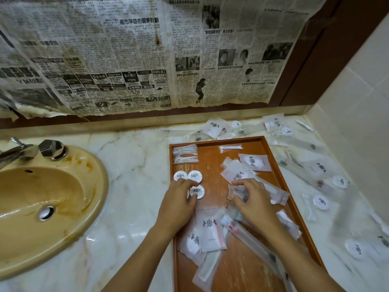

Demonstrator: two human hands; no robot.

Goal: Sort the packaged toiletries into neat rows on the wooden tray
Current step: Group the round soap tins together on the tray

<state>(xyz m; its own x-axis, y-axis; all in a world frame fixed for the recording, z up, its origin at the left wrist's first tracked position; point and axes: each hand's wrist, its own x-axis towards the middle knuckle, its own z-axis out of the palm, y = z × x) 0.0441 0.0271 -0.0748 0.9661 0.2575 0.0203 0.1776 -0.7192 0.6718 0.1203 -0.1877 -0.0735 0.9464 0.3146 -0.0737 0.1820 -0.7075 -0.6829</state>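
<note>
While the left hand [181, 199] rests its curled fingers on a round white packet [197, 191] near the wooden tray's [214, 142] left edge, the right hand [252, 199] pinches a clear sachet [236, 191] from the loose heap at the tray's middle. Two more round packets [187, 175] sit side by side just behind the left hand, and bundled floss picks [185, 153] fill the far left corner. Other packaged toiletries [320, 203] lie scattered on the marble tabletop [134, 165] right of the tray. A yellow sink [42, 203] lies to the left.
</note>
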